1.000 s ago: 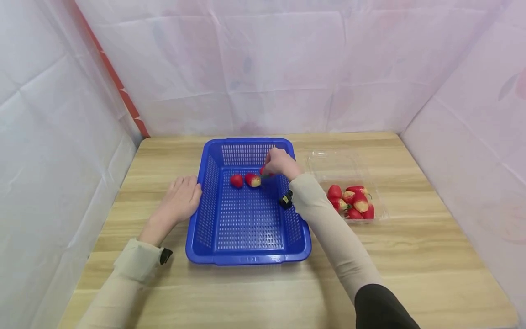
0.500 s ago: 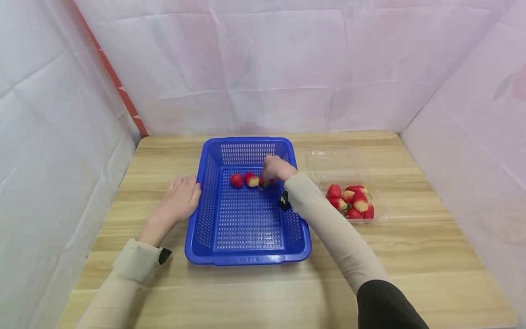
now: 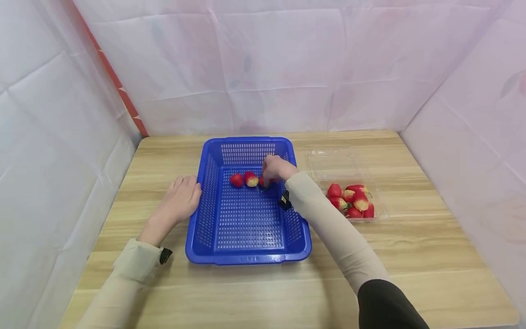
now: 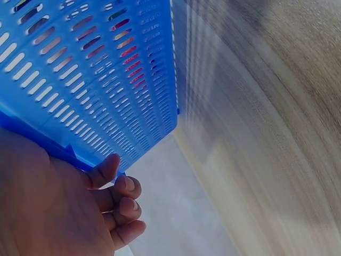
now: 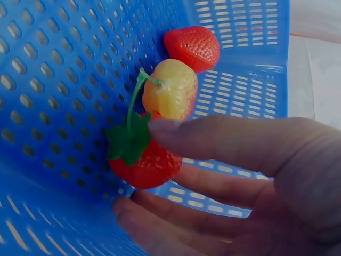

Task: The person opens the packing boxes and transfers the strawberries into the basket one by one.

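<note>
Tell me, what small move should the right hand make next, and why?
Probably the right hand should let go of the strawberry. That berry seems to rest on the bottom of the blue basket, in line with a yellow-ended one and a red one, while more fruit lies in the clear box.

My feed: R hand (image 3: pixel 278 169) holds red strawberry (image 3: pixel 260 181) in blue perf. basket (image 3: pixel 248 259); 2 other strawbs (image 3: pixel 251 179) just L of grip. Farther L, L hand (image 3: pixel 181 198) touches rim. Clear clamshell (image 3: pixel 333 165) w/ strawbs R of grip.
</note>
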A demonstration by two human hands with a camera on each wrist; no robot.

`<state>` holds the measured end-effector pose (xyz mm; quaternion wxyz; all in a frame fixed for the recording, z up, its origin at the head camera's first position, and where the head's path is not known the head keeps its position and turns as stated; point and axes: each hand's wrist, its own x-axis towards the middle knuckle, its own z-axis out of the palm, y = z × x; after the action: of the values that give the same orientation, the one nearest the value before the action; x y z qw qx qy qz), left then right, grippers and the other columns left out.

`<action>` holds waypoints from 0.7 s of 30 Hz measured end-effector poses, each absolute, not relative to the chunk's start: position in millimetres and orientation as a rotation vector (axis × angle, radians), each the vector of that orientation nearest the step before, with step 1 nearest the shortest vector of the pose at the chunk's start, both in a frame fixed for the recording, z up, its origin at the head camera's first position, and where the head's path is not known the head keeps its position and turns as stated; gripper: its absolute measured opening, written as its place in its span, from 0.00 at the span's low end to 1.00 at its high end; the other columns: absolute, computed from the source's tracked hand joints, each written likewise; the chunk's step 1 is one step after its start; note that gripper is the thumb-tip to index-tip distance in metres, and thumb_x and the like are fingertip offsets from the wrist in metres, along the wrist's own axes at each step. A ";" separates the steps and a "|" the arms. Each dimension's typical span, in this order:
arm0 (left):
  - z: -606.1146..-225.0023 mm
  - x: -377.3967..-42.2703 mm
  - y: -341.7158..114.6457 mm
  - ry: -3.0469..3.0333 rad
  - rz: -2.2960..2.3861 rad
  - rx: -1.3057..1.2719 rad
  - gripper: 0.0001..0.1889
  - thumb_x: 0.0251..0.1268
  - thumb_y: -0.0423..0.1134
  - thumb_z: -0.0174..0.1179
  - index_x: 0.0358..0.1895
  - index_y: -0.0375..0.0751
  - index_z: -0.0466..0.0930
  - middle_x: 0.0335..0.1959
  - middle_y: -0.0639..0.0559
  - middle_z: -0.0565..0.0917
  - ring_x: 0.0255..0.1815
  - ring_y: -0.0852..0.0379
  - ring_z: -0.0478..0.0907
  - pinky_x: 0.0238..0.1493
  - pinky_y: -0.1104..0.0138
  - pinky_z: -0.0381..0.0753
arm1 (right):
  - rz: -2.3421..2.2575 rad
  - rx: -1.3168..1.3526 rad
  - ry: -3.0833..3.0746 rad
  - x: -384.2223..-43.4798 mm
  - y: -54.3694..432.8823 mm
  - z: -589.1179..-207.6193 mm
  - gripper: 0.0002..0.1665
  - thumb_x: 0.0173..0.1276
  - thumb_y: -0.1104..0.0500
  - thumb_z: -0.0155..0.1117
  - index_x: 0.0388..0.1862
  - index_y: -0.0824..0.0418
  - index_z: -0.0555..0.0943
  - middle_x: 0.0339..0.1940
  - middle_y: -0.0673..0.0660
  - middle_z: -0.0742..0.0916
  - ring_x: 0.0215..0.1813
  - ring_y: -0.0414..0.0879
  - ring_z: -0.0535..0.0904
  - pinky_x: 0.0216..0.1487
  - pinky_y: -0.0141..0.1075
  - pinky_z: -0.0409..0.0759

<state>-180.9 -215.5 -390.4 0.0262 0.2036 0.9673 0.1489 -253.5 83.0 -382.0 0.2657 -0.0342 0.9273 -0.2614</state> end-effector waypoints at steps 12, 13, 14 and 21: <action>-389.3 -180.3 -212.1 2.985 0.450 0.629 0.17 0.80 0.43 0.31 0.46 0.36 0.68 0.43 0.39 0.74 0.45 0.41 0.65 0.50 0.49 0.63 | -0.744 -0.093 2.708 -228.2 93.8 -364.4 0.26 0.57 0.61 0.75 0.53 0.68 0.79 0.50 0.63 0.83 0.47 0.55 0.78 0.50 0.49 0.79; -389.3 -180.1 -212.5 2.985 0.451 0.626 0.17 0.80 0.43 0.31 0.46 0.36 0.68 0.42 0.40 0.74 0.45 0.42 0.65 0.50 0.50 0.62 | -0.782 -0.122 2.725 -225.4 95.7 -361.9 0.26 0.57 0.61 0.74 0.54 0.69 0.79 0.51 0.64 0.83 0.47 0.56 0.78 0.51 0.49 0.78; -388.7 -179.7 -212.8 2.985 0.454 0.625 0.17 0.80 0.43 0.31 0.46 0.36 0.68 0.42 0.40 0.74 0.44 0.42 0.65 0.49 0.50 0.62 | -0.811 -0.156 2.747 -223.0 97.9 -359.4 0.26 0.58 0.61 0.73 0.54 0.70 0.79 0.52 0.65 0.83 0.47 0.56 0.79 0.51 0.49 0.79; -387.2 -177.8 -214.9 2.980 0.460 0.612 0.17 0.79 0.44 0.29 0.45 0.37 0.67 0.41 0.41 0.73 0.44 0.42 0.65 0.48 0.51 0.62 | -1.048 -0.287 2.778 -204.2 116.2 -335.3 0.18 0.61 0.62 0.71 0.48 0.71 0.81 0.43 0.66 0.86 0.43 0.57 0.83 0.45 0.47 0.81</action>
<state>-177.8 -214.9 -387.2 0.0326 0.1987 0.9681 0.1494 -204.2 116.2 -335.3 0.0790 -0.0960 0.9284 -0.3502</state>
